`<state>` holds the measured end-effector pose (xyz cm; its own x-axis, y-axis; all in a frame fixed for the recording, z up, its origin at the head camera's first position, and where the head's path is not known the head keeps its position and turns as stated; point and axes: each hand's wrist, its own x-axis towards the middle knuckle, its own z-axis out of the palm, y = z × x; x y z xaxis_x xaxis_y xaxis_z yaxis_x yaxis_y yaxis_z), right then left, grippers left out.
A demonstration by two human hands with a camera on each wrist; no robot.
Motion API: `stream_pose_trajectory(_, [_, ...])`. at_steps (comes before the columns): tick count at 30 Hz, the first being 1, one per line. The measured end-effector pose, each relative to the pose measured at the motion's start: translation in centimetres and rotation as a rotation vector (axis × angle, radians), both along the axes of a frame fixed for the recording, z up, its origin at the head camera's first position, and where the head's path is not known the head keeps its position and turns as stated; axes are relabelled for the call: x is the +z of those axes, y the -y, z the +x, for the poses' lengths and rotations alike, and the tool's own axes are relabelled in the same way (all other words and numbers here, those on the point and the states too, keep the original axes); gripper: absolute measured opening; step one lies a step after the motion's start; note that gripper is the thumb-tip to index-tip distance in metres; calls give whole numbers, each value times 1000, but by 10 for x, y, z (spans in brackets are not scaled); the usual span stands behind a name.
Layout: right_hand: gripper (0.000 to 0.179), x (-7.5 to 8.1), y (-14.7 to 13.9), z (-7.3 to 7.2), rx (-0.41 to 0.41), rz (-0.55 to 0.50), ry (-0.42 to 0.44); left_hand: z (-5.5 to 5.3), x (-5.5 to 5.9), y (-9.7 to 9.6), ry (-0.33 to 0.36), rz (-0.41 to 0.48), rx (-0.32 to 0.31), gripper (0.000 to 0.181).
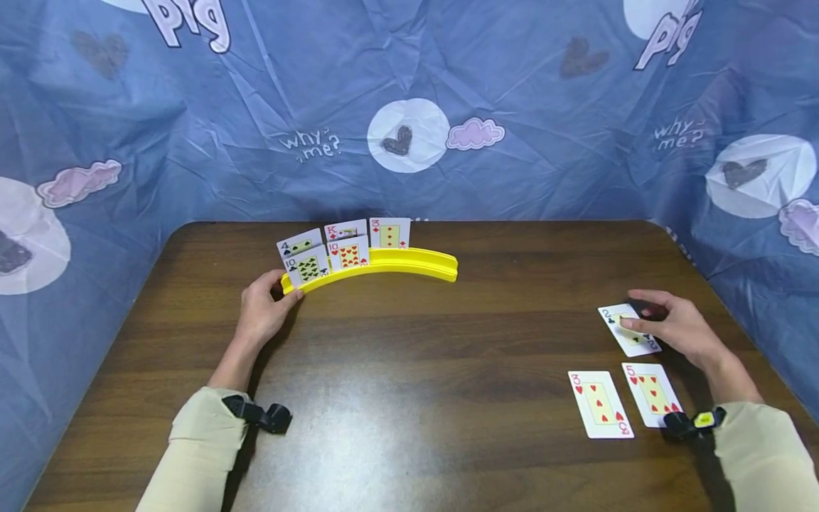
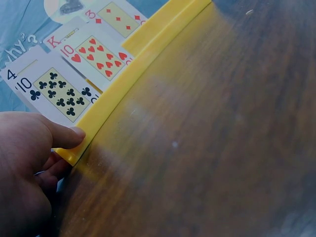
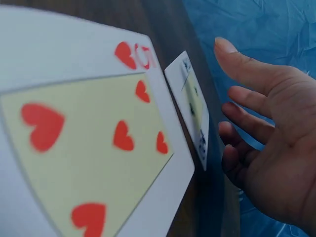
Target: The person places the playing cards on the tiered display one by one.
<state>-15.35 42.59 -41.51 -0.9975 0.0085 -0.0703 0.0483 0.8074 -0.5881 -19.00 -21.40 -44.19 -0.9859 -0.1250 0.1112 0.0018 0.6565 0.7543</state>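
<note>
My left hand (image 1: 261,309) grips the left end of a curved yellow card holder (image 1: 416,262), its thumb on the front wall in the left wrist view. Standing in the holder are a ten of clubs (image 2: 61,94) before a black four (image 1: 299,243), a ten of hearts (image 2: 98,57) before a red king (image 1: 345,228), and a three of diamonds (image 1: 389,233). Over on the right, my right hand (image 1: 681,327) is above a two of clubs (image 1: 630,345), covering part of it in the head view. Its thumb and fingers are spread apart, with nothing between them in the right wrist view.
A three of hearts (image 1: 600,405) and a five of hearts (image 1: 652,395) lie face up on the brown wooden table (image 1: 416,370), nearer than the two. Blue printed cloth (image 1: 409,71) hangs behind the table and along both sides.
</note>
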Motion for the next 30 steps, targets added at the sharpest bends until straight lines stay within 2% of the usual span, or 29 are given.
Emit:
stream_pose_trajectory(8, [81, -3, -3, 0, 87, 22, 67, 0, -1, 0, -2, -1, 6, 35])
stream_pose_trajectory(11, [93, -2, -4, 0, 128, 19, 143, 0, 0, 0, 7, 2, 8, 35])
stream_pose_trajectory(15, [109, -1, -4, 3, 168, 70, 218, 0, 0, 0, 13, -1, 9, 36])
stream_pose_trajectory(21, [115, -1, -2, 7, 215, 142, 196, 1, 2, -1, 4, 4, 2, 35])
stream_pose_trajectory(30, [116, -3, -3, 5, 205, 99, 175, 1, 2, -1, -2, -1, 1, 35])
